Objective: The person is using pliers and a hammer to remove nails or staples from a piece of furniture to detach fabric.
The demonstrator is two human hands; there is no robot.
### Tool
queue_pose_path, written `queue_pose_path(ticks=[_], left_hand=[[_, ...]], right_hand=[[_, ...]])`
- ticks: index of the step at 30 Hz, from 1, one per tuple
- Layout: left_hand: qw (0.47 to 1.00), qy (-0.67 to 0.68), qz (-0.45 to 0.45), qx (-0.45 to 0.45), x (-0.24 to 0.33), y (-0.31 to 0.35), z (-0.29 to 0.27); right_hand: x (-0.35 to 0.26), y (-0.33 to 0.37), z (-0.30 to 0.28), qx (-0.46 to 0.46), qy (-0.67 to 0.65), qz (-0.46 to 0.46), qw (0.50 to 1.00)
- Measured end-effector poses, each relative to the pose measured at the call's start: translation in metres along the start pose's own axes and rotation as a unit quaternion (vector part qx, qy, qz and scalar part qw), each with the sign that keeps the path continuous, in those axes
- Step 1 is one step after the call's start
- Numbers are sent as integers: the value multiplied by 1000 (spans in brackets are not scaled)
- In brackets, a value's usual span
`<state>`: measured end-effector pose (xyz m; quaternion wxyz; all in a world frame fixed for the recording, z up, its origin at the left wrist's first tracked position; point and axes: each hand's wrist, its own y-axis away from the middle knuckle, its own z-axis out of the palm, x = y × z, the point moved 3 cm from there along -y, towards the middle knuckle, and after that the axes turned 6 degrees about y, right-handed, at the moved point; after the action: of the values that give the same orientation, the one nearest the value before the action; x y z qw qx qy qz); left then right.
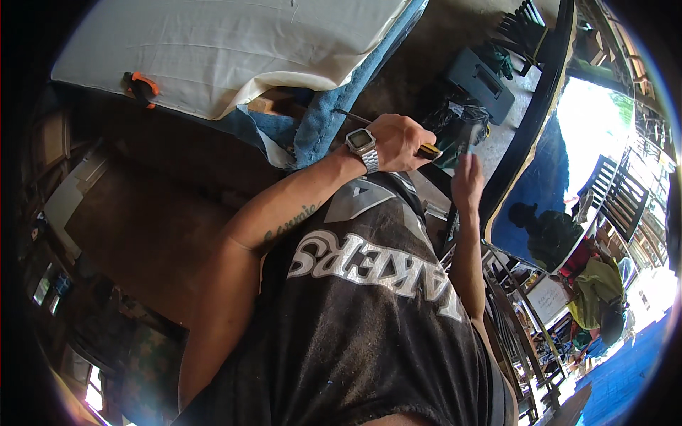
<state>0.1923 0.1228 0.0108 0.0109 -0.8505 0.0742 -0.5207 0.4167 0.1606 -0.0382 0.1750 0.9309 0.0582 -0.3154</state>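
My left hand (399,142), with a metal watch on its wrist, is closed around a screwdriver (429,151) with a yellow and black handle. Its thin dark shaft points left to the blue fabric edge (317,131) of an upholstered piece, where the tip seems to touch. Pale cloth (234,50) covers that piece and is pulled loose at the corner, baring some wood (273,105). My right hand (467,181) grips an upright tool, blurred by motion, that looks like a hammer (474,135). Orange and black pliers (142,89) lie on the pale cloth's near edge.
Beyond my hands, a grey-blue toolbox (479,85) stands by a dark bundle of cables (458,113). A large dark-framed, mirror-like panel (529,192) leans at the right. A brown board (142,227) is at the left. Dark slatted chairs (526,32) stand at the far right.
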Motion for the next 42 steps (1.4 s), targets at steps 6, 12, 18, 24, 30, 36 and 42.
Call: queue_pose_path(ticks=[6, 12, 18, 24, 30, 36, 42], left_hand=[[998, 37, -7, 50, -5, -4, -11], [989, -119, -92, 4, -23, -25, 17], [979, -142, -148, -11, -45, -23, 35], [907, -301, -258, -143, -119, -16, 77], [857, -333, -285, -270, -132, 14, 94], [945, -201, -173, -192, -38, -6, 63], [978, -156, -99, -99, -22, -12, 31]], right_hand=[[-62, 12, -32, 165, -211, -213, 939], [-12, 19, 25, -10, 39, 9, 999], [0, 6, 17, 144, -242, 22, 959], [10, -6, 57, -117, 72, -6, 990], [91, 20, 21, -58, -19, 172, 983], [119, 25, 13, -58, 23, 203, 977], [95, 9, 21, -77, -14, 144, 986]])
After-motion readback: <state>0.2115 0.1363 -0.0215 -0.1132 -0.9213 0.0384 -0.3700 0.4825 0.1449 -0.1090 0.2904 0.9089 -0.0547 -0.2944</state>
